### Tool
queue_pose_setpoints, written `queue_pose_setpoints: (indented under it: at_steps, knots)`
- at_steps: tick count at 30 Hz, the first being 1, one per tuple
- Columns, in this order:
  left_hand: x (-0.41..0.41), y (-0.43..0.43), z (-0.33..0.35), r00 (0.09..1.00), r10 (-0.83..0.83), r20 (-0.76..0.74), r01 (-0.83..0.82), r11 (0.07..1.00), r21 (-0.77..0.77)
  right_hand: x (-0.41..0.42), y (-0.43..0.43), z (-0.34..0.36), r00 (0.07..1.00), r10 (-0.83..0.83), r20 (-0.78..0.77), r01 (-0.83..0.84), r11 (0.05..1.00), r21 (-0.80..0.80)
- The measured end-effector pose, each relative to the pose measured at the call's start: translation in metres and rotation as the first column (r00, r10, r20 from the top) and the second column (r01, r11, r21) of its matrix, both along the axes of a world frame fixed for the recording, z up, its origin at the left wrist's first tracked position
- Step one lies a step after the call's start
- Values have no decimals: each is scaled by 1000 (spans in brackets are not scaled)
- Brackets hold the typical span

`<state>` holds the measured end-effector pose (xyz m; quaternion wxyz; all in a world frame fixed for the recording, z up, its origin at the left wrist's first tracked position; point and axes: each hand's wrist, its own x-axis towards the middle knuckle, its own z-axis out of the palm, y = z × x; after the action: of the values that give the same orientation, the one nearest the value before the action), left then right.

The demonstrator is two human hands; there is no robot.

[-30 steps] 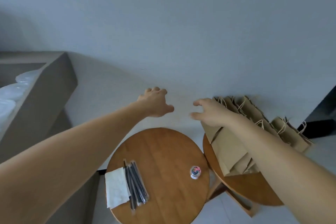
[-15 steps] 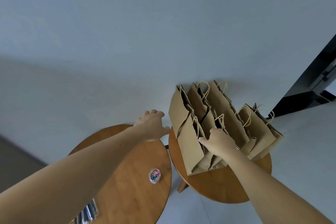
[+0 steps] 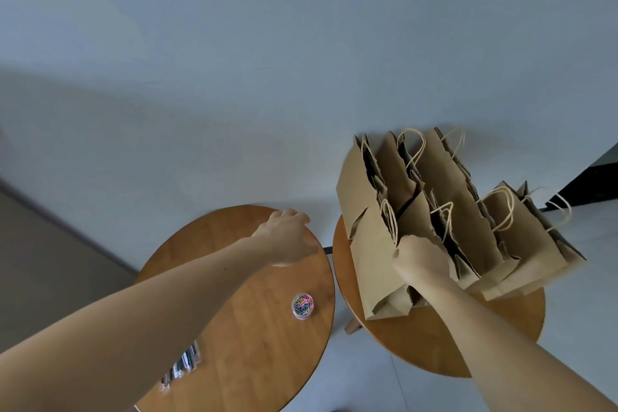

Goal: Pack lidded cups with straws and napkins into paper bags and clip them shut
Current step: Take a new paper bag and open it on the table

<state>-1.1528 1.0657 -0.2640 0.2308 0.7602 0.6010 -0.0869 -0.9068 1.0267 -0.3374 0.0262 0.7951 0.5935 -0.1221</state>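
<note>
Crowded surface (image 3: 434, 354), right of frame: right hand (image 3: 419, 257) grips one paper bag (image 3: 373, 271); left hand (image 3: 287, 239) hovers empty. Pulling may topple the leaning neighbouring bags (image 3: 448, 197).

One view only, worn on the person's head. It looks forward and steeply down from above, wide-angle, with straight lines bowing toward the edges. Both bare forearms enter from the bottom corners. The left hand (image 3: 287, 237) sits mid-frame over a round brown wooden table (image 3: 267, 344). The right hand (image 3: 418, 257) is at the brown paper bags with twine handles (image 3: 444, 197) on a second round wooden table (image 3: 401, 344). Both tabletops are near the lens. A pale grey wall (image 3: 301, 43) fills the upper half.
</note>
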Motion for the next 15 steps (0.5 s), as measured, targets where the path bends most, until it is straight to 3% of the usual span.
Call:
queue_pose_setpoints:
  at_steps: [9,15]
  knots:
    - [-54,-2,10,993,97,72,-102,993,56,-98,24,85,960,275,-53,-263,950,166]
    - [-144,-9,4,973,217,77,-220,975,38,-199,34,68,915,397,-72,-375,903,210]
